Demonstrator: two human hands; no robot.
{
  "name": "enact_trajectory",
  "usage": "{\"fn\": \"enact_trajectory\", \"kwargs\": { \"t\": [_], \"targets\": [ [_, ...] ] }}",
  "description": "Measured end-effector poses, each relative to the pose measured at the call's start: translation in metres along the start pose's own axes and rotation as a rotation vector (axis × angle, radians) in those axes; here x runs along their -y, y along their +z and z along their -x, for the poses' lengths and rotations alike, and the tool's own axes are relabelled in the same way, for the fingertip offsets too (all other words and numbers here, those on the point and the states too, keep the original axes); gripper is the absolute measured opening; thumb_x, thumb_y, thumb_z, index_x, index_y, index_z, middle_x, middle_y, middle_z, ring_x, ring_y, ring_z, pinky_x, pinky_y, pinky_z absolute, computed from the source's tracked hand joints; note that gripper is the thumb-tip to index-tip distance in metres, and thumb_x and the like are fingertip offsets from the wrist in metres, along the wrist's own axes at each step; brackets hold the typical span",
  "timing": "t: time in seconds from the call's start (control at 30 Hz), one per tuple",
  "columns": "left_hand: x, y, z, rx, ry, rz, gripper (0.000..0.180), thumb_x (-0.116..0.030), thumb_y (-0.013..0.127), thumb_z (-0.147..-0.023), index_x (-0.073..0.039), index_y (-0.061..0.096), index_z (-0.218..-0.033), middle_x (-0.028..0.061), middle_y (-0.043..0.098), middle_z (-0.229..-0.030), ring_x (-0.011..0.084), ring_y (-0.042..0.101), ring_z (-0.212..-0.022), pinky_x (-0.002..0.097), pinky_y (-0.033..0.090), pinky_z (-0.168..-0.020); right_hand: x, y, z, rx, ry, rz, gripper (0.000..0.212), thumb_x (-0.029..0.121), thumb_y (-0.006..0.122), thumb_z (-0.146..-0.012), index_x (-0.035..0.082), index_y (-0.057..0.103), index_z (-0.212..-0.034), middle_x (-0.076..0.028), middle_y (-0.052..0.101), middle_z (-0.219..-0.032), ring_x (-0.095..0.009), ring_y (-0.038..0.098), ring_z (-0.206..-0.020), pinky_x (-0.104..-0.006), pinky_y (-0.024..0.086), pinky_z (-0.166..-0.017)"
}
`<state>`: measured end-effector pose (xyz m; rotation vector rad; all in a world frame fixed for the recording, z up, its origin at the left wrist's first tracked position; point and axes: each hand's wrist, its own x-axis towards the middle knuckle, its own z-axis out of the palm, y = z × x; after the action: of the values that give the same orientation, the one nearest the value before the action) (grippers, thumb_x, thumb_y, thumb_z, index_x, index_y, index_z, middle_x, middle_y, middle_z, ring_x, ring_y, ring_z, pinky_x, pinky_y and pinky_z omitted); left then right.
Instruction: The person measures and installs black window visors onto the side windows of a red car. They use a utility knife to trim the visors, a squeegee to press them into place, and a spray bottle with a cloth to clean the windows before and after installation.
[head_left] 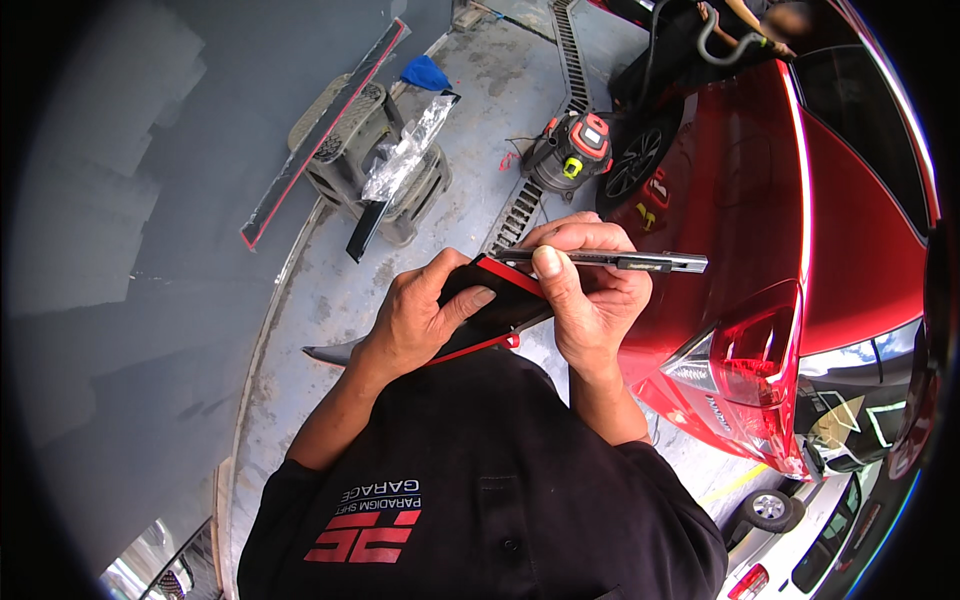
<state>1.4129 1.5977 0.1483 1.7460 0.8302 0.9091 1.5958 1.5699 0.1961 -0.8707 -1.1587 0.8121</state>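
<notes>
My left hand (425, 315) is closed round a glossy black trim piece (492, 312), its thumb lying across the dark face. Red strips (512, 278) run along the edges of this piece, and one red end hangs loose at its lower right. In my right hand (598, 300) is a slim snap-off utility knife (660, 262), pinched between thumb and fingers. The knife lies roughly level, its handle end pointing right. Its front end is at the upper corner of the trim, beside the red strip; whether the blade touches is too small to tell.
A red car (720, 210) stands close on my right. Ahead are a vacuum cleaner (578, 150) and a floor drain grate (568, 50). Grey step stools (425, 195) hold a long red-edged strip (325, 130) and a plastic-wrapped strip (408, 150). Another person (690, 50) holds a hose beyond.
</notes>
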Motion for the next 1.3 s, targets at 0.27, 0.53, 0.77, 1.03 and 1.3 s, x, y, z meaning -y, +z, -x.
{"fn": "enact_trajectory", "kwargs": {
  "t": [0.27,0.53,0.77,1.03,1.3],
  "targets": [
    [0.001,0.001,-0.001,-0.001,0.002,-0.006,0.027,-0.021,0.073,-0.097,-0.003,0.059,-0.109,0.015,0.072,-0.089,0.0289,0.073,-0.079,0.0364,0.053,-0.068,0.0,0.0,-0.001,0.008,-0.005,-0.002,0.014,0.001,0.075,-0.092,-0.001,0.066,-0.102,-0.01,0.069,-0.095,-0.011,0.064,-0.083,-0.0236,0.053,-0.072],
    [0.001,0.001,-0.003,0.01,0.007,0.011,0.027,-0.021,0.073,-0.097,-0.002,0.058,-0.109,0.0158,0.072,-0.09,0.0305,0.074,-0.081,0.0367,0.053,-0.07,0.0,-0.003,-0.005,0.041,-0.039,0.014,0.013,0.0,0.076,-0.09,-0.002,0.067,-0.1,-0.011,0.07,-0.093,-0.014,0.066,-0.082,-0.0264,0.054,-0.073],
    [-0.001,0.0,-0.003,0.014,-0.018,0.009,0.027,-0.021,0.073,-0.097,-0.002,0.058,-0.108,0.0166,0.071,-0.088,0.031,0.073,-0.082,0.0372,0.053,-0.07,-0.005,-0.007,-0.009,0.093,-0.103,0.025,0.013,0.0,0.078,-0.088,-0.001,0.068,-0.096,-0.014,0.072,-0.091,-0.019,0.068,-0.083,-0.0305,0.055,-0.074],
    [0.0,0.002,-0.003,0.023,-0.023,0.019,0.025,-0.021,0.072,-0.098,-0.002,0.058,-0.107,0.0164,0.07,-0.084,0.0298,0.072,-0.077,0.037,0.053,-0.068,-0.005,-0.011,-0.01,0.118,-0.153,0.084,0.013,0.0,0.078,-0.087,0.0,0.068,-0.096,-0.014,0.072,-0.091,-0.02,0.068,-0.083,-0.0312,0.054,-0.073],
    [-0.003,0.004,-0.006,0.015,-0.007,0.005,0.025,-0.021,0.072,-0.097,-0.002,0.058,-0.106,0.015,0.07,-0.082,0.028,0.071,-0.074,0.0364,0.052,-0.067,-0.003,-0.012,-0.007,0.061,-0.164,0.042,0.013,-0.001,0.077,-0.088,-0.001,0.068,-0.097,-0.014,0.072,-0.091,-0.02,0.067,-0.083,-0.0308,0.053,-0.073]
  ]
}}
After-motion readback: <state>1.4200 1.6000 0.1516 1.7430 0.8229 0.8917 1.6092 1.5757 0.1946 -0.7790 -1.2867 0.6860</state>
